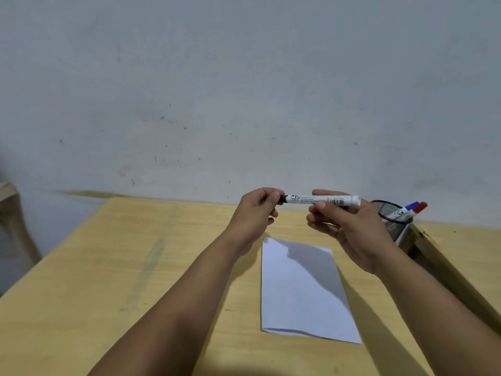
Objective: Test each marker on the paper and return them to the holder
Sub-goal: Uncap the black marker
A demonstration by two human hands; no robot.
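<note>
I hold a white marker (320, 200) level above the table, between both hands. My right hand (349, 229) grips its barrel near the barcode end. My left hand (257, 210) is closed around its black cap end, which is mostly hidden in the fingers. Below the hands a white sheet of paper (301, 291) lies flat on the table, blank where I can see it. At the right stands a black mesh holder (390, 215) with a blue-capped marker (410, 207) and a red-capped marker (420, 207) leaning out of it.
The yellow wooden table (135, 267) meets a grey wall at the back. A raised wooden ledge (433, 253) runs along the right side beside the holder. Part of a pale chair (10, 213) shows at the far left.
</note>
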